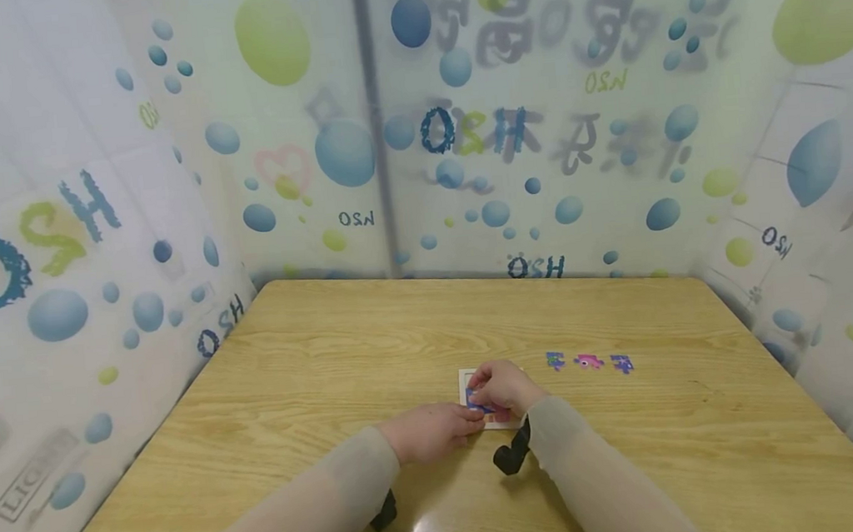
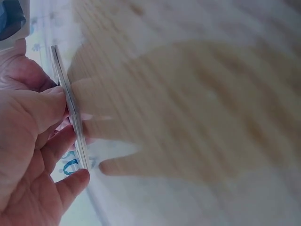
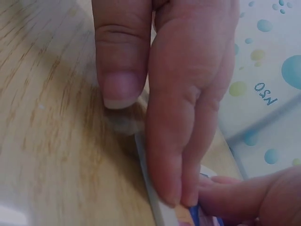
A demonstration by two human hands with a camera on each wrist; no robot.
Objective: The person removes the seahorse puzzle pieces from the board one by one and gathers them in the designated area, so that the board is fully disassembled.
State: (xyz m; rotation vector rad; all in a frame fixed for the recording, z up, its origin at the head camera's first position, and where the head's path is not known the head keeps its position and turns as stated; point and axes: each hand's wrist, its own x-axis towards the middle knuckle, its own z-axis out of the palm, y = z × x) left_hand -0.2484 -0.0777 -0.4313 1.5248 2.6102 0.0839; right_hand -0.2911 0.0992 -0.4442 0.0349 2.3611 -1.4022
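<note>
A small puzzle board (image 1: 464, 376) with a pale frame and blue and pink pictures lies on the table, partly hidden under the hands. From the left, the left hand (image 1: 432, 431) reaches its near left side. Its straight fingers (image 3: 167, 160) press on the frame edge, while its thumb (image 3: 121, 87) hangs just off it. The right hand (image 1: 507, 387) bends over the board, thumb and fingers drawn together at a blue puzzle piece (image 1: 472, 397), mostly hidden by them. Seen edge-on in the left wrist view, the board (image 2: 70, 106) is thin and layered.
Three loose puzzle pieces lie in a row right of the board: a green and purple one (image 1: 555, 360), a pink one with an eye (image 1: 589, 361) and a purple one (image 1: 621, 363). Patterned curtains (image 1: 305, 250) enclose the wooden table (image 1: 312, 342) behind and at both sides.
</note>
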